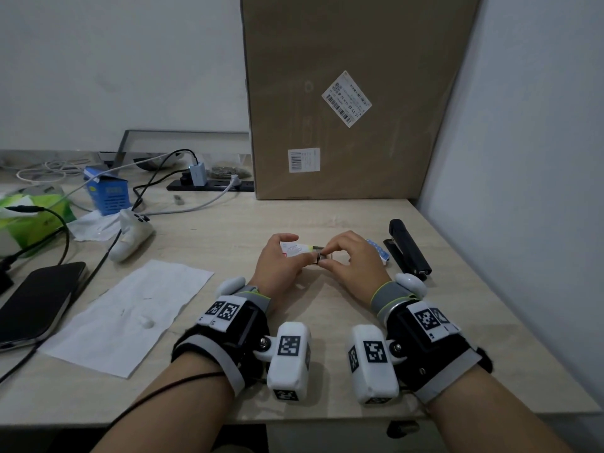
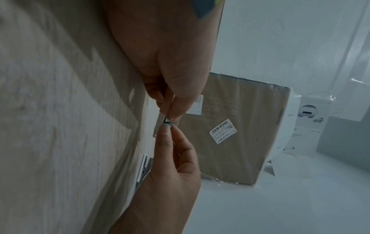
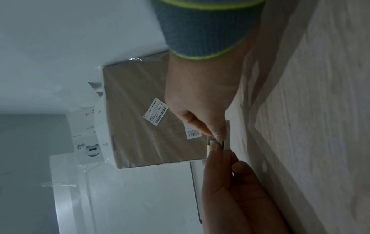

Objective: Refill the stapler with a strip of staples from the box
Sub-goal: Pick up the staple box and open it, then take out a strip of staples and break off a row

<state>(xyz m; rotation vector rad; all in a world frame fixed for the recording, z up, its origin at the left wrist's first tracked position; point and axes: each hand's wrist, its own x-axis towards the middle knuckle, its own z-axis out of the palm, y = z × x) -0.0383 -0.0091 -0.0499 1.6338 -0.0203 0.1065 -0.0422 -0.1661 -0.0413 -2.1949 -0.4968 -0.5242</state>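
My left hand [image 1: 287,256] holds a small white staple box [image 1: 299,249] just above the middle of the desk. My right hand [image 1: 322,256] pinches a short grey strip of staples [image 1: 317,256] at the box's open end, between thumb and index finger. In the left wrist view the strip [image 2: 167,124] sits between both hands' fingertips. The right wrist view shows the same pinch on the strip [image 3: 221,144]. The black stapler [image 1: 408,246] lies on the desk to the right of my right hand, and neither hand touches it.
A small blue-and-white piece [image 1: 379,251] lies between my right hand and the stapler. A tall cardboard box [image 1: 353,109] leans at the back. To the left are a paper sheet [image 1: 130,315], a phone [image 1: 36,302], a white controller [image 1: 130,237] and cables. The wall [image 1: 523,158] bounds the right.
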